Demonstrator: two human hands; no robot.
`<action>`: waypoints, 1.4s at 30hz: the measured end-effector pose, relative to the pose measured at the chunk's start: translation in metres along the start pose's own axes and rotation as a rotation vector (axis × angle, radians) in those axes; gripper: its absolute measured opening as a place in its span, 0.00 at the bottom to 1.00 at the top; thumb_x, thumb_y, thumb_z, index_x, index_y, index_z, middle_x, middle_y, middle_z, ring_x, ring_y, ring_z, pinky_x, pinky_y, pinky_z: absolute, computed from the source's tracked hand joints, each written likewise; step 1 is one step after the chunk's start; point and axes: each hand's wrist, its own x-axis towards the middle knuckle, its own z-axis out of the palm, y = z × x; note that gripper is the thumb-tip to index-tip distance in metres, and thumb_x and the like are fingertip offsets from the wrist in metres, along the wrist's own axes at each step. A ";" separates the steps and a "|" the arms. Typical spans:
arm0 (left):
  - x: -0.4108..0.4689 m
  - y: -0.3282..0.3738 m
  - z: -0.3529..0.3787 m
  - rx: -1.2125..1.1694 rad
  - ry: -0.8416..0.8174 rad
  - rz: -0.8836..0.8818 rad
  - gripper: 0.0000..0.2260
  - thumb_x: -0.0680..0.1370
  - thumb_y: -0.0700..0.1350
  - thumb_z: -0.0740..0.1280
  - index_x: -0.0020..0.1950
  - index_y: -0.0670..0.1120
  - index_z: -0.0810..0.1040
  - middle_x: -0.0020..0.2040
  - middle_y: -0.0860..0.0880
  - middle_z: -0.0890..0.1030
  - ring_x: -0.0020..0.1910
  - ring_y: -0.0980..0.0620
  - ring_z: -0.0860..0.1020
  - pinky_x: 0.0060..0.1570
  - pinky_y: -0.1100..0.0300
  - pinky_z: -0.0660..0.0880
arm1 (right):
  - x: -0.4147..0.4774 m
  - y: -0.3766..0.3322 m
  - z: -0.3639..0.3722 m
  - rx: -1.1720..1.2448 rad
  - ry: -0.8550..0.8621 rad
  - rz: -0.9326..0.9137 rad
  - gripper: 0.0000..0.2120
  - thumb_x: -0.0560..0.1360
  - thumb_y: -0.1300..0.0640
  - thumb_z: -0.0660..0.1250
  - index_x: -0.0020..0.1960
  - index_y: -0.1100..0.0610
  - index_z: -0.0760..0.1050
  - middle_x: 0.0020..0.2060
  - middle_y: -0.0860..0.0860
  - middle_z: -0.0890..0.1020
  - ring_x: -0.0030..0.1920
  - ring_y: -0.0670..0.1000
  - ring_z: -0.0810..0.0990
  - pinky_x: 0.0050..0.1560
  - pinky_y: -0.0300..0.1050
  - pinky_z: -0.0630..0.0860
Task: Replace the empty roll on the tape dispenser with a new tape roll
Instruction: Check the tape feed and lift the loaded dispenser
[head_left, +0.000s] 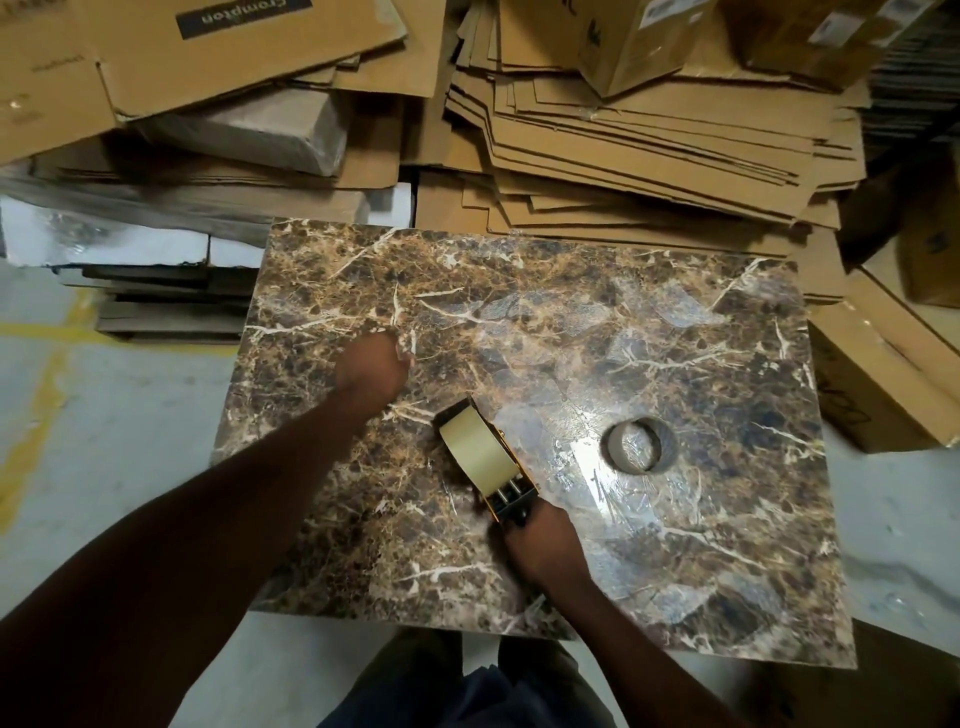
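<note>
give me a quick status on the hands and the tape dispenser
Right hand gripping tape dispenser handle, new tape roll mounted. Left hand fisted on marble slab. Empty core lies apart, nothing obstructing.

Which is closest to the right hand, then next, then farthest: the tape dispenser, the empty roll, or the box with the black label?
From the right hand:
1. Tape dispenser, held in that hand.
2. Empty roll, on the marble slab to the right.
3. Box with the black label, far top left.
</note>
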 end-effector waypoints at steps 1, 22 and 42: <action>-0.003 0.000 0.003 -0.032 0.009 0.056 0.10 0.81 0.49 0.65 0.54 0.43 0.80 0.45 0.44 0.83 0.44 0.44 0.82 0.40 0.56 0.76 | -0.003 0.005 -0.001 -0.004 -0.007 0.003 0.08 0.75 0.54 0.70 0.53 0.53 0.82 0.44 0.52 0.86 0.32 0.43 0.75 0.34 0.39 0.70; -0.108 -0.016 0.078 0.482 -0.225 0.763 0.31 0.78 0.44 0.63 0.81 0.49 0.62 0.85 0.50 0.51 0.84 0.45 0.47 0.80 0.37 0.50 | -0.026 0.056 -0.004 -0.007 -0.022 0.010 0.09 0.76 0.51 0.69 0.54 0.52 0.81 0.48 0.53 0.87 0.44 0.53 0.84 0.47 0.47 0.80; -0.186 0.060 0.056 -0.207 -0.305 0.407 0.25 0.73 0.46 0.73 0.71 0.50 0.78 0.66 0.46 0.82 0.64 0.46 0.79 0.58 0.62 0.68 | -0.065 0.094 -0.020 0.009 -0.028 0.029 0.08 0.76 0.54 0.67 0.50 0.56 0.82 0.46 0.55 0.87 0.47 0.56 0.85 0.47 0.46 0.79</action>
